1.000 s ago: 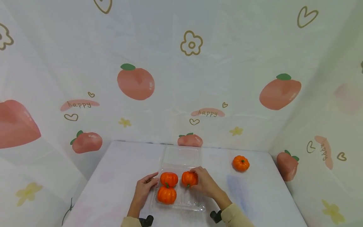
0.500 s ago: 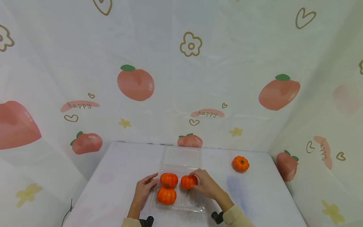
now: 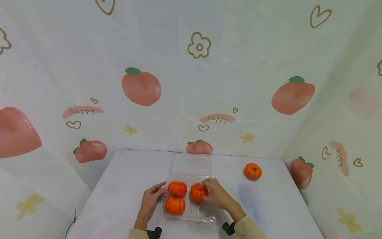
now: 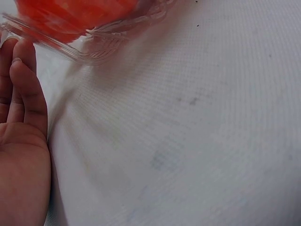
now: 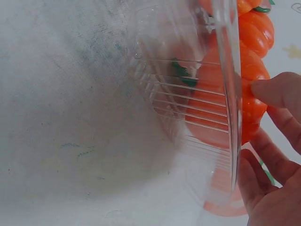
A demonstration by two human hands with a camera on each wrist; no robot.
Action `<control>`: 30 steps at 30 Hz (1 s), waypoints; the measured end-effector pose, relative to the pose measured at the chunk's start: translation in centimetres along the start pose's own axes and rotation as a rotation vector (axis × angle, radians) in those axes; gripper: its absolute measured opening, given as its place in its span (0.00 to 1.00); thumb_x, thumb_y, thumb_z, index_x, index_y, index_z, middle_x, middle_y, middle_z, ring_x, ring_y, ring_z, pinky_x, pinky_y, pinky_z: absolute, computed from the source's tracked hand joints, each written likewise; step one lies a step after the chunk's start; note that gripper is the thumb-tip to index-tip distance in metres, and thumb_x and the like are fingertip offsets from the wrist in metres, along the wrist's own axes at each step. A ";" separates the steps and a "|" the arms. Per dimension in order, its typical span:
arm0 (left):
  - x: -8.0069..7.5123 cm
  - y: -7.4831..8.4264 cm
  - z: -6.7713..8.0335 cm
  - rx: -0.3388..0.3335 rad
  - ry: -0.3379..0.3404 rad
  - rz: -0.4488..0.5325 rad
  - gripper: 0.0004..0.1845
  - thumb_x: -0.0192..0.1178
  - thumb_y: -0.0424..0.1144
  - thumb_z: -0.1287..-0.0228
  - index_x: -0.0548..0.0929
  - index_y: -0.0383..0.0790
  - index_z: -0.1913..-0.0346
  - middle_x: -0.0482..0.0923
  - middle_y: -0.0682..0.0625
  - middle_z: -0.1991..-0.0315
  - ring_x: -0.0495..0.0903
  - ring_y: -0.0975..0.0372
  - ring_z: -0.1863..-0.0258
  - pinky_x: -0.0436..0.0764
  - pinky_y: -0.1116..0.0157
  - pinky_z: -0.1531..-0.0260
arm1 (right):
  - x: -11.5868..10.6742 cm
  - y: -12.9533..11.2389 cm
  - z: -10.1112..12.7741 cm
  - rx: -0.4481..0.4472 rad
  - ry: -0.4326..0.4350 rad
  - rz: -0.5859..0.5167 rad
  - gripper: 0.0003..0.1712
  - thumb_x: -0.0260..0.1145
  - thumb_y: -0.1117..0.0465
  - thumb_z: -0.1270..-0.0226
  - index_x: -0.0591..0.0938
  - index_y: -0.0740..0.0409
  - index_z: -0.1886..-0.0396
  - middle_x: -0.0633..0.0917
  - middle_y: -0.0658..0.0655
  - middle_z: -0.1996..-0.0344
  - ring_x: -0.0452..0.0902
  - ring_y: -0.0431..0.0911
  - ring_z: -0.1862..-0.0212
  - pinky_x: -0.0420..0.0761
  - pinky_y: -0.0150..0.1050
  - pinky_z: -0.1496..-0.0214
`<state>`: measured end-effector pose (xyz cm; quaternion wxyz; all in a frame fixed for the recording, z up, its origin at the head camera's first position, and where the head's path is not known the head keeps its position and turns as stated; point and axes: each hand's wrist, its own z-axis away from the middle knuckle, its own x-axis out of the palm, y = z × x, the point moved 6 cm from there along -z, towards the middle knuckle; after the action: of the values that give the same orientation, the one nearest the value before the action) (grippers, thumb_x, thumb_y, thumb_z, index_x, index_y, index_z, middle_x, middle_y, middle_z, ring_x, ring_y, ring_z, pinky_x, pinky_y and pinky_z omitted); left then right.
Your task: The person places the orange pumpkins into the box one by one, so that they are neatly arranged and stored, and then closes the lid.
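Observation:
In the head view a clear plastic clamshell box (image 3: 200, 218) lies with its lid (image 3: 191, 165) folded back. Two small orange pumpkins, one farther (image 3: 177, 188) and one nearer (image 3: 175, 206), sit in its left side. My right hand (image 3: 219, 195) grips a third pumpkin (image 3: 196, 193) in the right side, thumb and fingers around it; the right wrist view shows that pumpkin (image 5: 209, 103) through the ribbed wall. Beside the box's left edge is my left hand (image 3: 150, 201), its fingers fairly straight. The left wrist view shows its fingertips at the rim (image 4: 61, 47).
Another small orange pumpkin (image 3: 253, 171) stands at the back right of the white-covered table (image 3: 125, 186). A white curtain printed with peaches (image 3: 141, 89) hangs behind the table and along both sides.
My right hand and its pumpkin have shifted slightly toward me within the box's right side, and the pumpkin has turned a little. The left hand stays in place.

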<state>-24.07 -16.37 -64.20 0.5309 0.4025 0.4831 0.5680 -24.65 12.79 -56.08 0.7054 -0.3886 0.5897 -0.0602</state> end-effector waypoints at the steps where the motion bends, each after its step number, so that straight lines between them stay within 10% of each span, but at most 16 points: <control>1: 0.0 0.1 0.0 0.000 0.000 0.005 0.24 0.70 0.45 0.36 0.85 0.39 0.40 0.83 0.51 0.66 0.81 0.64 0.66 0.83 0.75 0.60 | 0.0 0.0 0.0 -0.004 0.000 -0.001 0.15 0.75 0.60 0.39 0.81 0.46 0.55 0.81 0.48 0.50 0.69 0.44 0.47 0.79 0.41 0.42; 12: 0.1 0.2 -0.2 -0.003 0.000 0.029 0.24 0.70 0.45 0.36 0.84 0.38 0.39 0.83 0.51 0.66 0.80 0.65 0.66 0.83 0.75 0.59 | -1.0 -0.6 0.2 -0.015 0.066 -0.026 0.14 0.70 0.57 0.34 0.81 0.48 0.50 0.81 0.48 0.52 0.71 0.45 0.49 0.79 0.38 0.48; 30: 0.0 -0.2 -0.2 -0.018 0.007 0.032 0.25 0.70 0.44 0.35 0.83 0.36 0.38 0.84 0.53 0.67 0.81 0.66 0.68 0.83 0.75 0.60 | -2.1 -0.9 1.2 -0.024 0.351 0.401 0.35 0.72 0.47 0.35 0.75 0.47 0.30 0.76 0.59 0.33 0.70 0.61 0.33 0.76 0.59 0.32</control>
<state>-24.25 -16.42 -64.42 0.5235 0.4033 0.4735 0.5823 -23.89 13.89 -53.84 0.5856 -0.2563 0.7687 0.0212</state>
